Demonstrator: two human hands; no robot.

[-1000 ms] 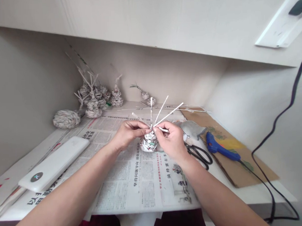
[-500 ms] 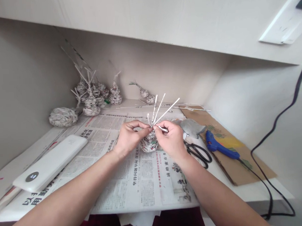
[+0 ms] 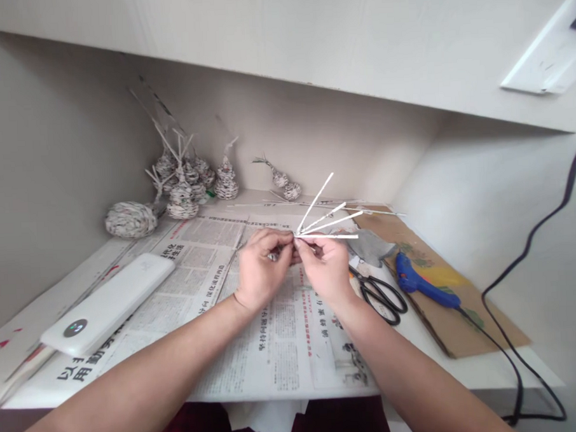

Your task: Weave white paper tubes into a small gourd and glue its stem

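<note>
My left hand (image 3: 265, 268) is closed around a small woven newspaper gourd (image 3: 272, 257), which is almost wholly hidden behind my fingers. Several rolled paper sticks (image 3: 323, 224) fan out from its top toward the upper right. Close beside it, my right hand (image 3: 327, 268) pinches the base of the paper sticks between thumb and finger. The fingertips of both hands nearly meet there, above the newspaper (image 3: 246, 345).
Finished woven gourds (image 3: 182, 198) stand at the back left. A white power bank (image 3: 110, 303) lies on the left. At right are black scissors (image 3: 382, 298), a grey cloth (image 3: 373, 247), and a blue glue gun (image 3: 424, 283) on cardboard (image 3: 484, 335). A shelf board (image 3: 280, 44) hangs overhead.
The paper sticks have swung from upright toward the right. The gourd has tilted and gone behind my left hand, which is now wrapped round it.
</note>
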